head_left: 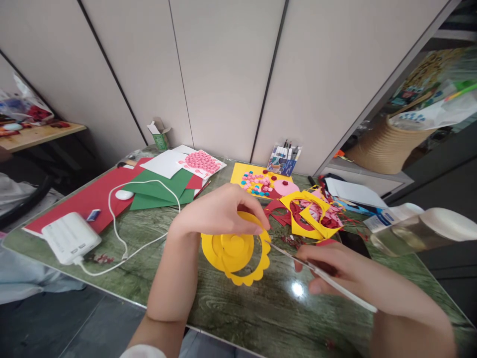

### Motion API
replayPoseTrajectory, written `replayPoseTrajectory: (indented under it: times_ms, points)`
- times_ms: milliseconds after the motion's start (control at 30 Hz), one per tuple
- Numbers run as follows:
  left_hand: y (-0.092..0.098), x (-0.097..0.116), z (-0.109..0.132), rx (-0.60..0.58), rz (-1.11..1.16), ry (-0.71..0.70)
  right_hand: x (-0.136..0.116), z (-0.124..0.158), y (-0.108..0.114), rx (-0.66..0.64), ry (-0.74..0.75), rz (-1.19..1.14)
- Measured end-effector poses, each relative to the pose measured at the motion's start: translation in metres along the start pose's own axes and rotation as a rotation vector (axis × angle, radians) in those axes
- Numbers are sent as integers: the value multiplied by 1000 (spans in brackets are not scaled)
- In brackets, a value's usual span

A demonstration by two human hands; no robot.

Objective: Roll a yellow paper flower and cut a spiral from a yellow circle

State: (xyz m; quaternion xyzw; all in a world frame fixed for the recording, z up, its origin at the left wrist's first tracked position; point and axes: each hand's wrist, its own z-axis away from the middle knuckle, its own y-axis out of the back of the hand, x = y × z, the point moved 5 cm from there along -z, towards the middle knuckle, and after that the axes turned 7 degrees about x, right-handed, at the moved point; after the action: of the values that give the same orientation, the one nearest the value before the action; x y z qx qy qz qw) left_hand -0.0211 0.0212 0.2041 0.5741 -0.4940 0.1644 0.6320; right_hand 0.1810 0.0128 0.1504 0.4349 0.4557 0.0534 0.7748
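My left hand [231, 211] is closed, pinching a yellow paper spiral [233, 248] by its upper edge above the table. The spiral is cut into curling bands, with a scalloped outer rim and a gap between the rim and the inner coil. In my right hand [343, 266] is a slender tool [328, 282] with a thin metallic tip and a long whitish rear part; its exact kind cannot be made out. Its tip meets the scalloped rim at the right, just below my left fingertips. My right fingers wrap round the tool and partly hide it.
Yellow cut-out scraps [316, 226] lie behind my right hand. Colourful small balls [257, 183], green paper [160, 189], red paper [80, 206] and a pink-dotted card [203, 163] lie further back. A white power bank [70, 237] trails a cable at left; a bottle [421, 231] stands right.
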Motion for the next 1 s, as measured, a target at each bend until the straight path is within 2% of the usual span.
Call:
replayPoseTrajectory:
  times_ms: [133,333,467,633,733,833,1000]
  points:
    - [-1,0,0,-14,5,-17,0,-1,-1,-15,0,2]
    - [-1,-1,0,-37,-34,-20,0,-1,-1,30,-1,-23]
    - [0,-3,-2,-10,-47,11,1,1,0,29,-28,-70]
    - [4,-5,-4,112,165,61,1,3,2,61,-67,-253]
    - [8,-1,-3,245,254,56,-2,3,-1,77,-41,-435]
    - [8,4,-2,357,327,28,-9,0,-4,124,72,-550]
    - [3,8,-3,561,420,-32,-20,-5,-7,179,253,-616]
